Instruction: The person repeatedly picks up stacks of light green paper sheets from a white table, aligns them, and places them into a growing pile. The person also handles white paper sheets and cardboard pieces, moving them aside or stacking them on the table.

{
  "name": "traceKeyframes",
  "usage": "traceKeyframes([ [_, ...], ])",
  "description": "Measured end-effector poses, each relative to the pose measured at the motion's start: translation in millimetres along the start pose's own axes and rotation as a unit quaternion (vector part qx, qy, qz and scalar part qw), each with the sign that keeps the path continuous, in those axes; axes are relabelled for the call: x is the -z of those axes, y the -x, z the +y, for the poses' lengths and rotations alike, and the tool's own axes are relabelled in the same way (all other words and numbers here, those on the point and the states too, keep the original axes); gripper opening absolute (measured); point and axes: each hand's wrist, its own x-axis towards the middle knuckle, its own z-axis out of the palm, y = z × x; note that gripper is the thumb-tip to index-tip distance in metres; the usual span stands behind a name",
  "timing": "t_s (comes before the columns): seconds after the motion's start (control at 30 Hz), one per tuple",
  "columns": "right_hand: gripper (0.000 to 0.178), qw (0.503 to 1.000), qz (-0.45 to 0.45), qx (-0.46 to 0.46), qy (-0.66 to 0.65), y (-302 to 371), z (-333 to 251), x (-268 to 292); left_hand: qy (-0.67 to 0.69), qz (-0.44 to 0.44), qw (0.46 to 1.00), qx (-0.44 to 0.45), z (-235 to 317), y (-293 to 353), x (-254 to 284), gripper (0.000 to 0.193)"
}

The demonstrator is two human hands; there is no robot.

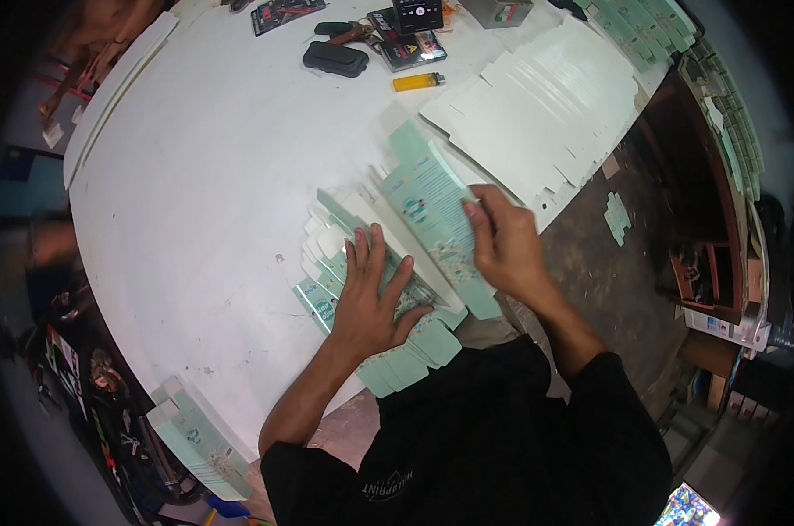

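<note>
Left hand flat, palm down, fingers wide apart — right hand in a thumb-and-finger pinch.

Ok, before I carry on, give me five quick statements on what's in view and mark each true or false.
1. The right hand grips a green carton by its edge. True.
2. The left hand is closed in a fist. False: the left hand lies with its fingers spread over the green stack.
3. The lighter is yellow. True.
4. The white stack is at the table's left edge. False: the white stack lies toward the right side of the table.
5. A green piece lies on the floor. True.
</note>
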Motion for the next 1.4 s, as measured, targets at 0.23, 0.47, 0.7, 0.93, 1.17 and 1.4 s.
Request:
traceKeyframes([
  [0.23,0.021,0.995,0.035,0.089,0.037,18,-10,12,-0.017,0.005,1.0,-0.02,-4,4,3,0.104],
  [0.47,0.021,0.987,-0.048,0.142,0.049,26,1,-27,0.04,0.095,0.994,0.032,-5,9,-19,0.069],
  [0.7,0.013,0.985,-0.129,-0.007,-0.114,21,32,-58,-0.123,-0.137,0.982,-0.029,5,-8,7,0.074],
  [0.93,0.018,0.892,-0.243,-0.185,-0.333,24,44,-61,-0.047,-0.017,0.998,-0.025,4,0,-1,0.086],
  [1.17,0.032,0.992,-0.025,-0.057,0.111,34,30,-18,-0.054,-0.152,0.987,0.007,2,-4,12,0.086],
  [1.4,0.043,0.983,0.065,0.031,0.167,50,57,21,-0.022,-0.167,0.986,0.017,19,-21,30,0.098],
])
